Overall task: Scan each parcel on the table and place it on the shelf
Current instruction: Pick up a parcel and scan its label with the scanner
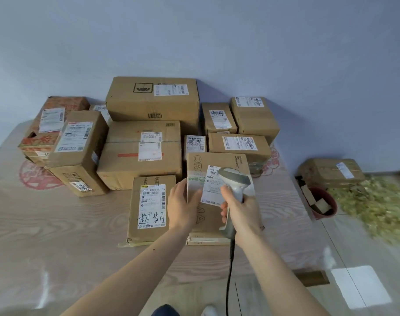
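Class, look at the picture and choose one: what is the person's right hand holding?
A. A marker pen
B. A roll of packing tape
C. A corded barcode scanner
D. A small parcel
C: the right hand grips the handle of a grey barcode scanner, its cable hanging below, with the head aimed at the label on the parcel that the left hand steadies.

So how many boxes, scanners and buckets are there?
Boxes: about 14 (13 on the table, 1 on the floor; some may hide behind others)
Scanner: 1
Bucket: 1
Total: about 16
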